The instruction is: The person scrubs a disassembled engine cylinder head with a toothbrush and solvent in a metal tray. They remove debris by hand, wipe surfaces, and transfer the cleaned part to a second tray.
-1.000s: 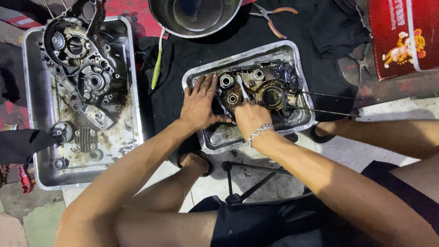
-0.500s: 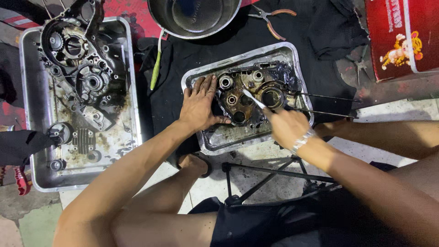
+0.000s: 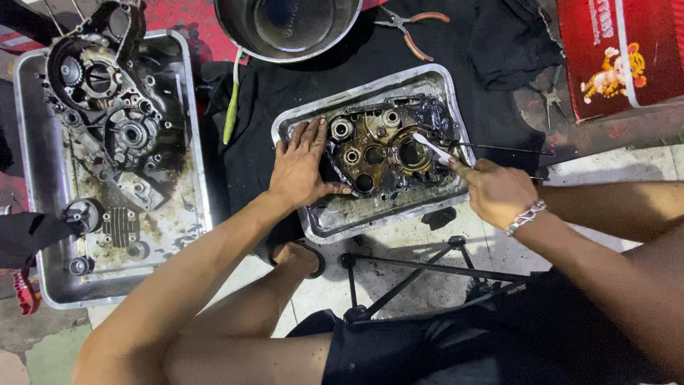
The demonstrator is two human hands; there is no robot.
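Person seated low on the floor, working over a metal tray (image 3: 324, 221) that rests on a black cloth (image 3: 285, 93). In the tray lies an oily engine case half (image 3: 381, 153), face up, bores and bearing seats showing, dark grime around its edges. Left hand (image 3: 299, 167) lies flat, fingers spread, palm pressing on the case's left edge and the tray rim. Right hand (image 3: 495, 189) is closed around a slim pale-bladed tool (image 3: 434, 148), its tip set against the right side of the case near the large round bore; a metal bracelet (image 3: 525, 216) sits on that wrist. A thin rod (image 3: 509, 150) runs out from the case past the tray's right edge. To the left, well apart, a second, larger tray (image 3: 43, 271) holds another engine casing (image 3: 107, 114) and loose small parts. Above the middle, a round steel bowl (image 3: 235, 32); beside it, pliers with orange grips (image 3: 413, 28). A red box (image 3: 605, 78) stands at upper right. A black tripod stand (image 3: 406, 278) lies on the floor between the knees.
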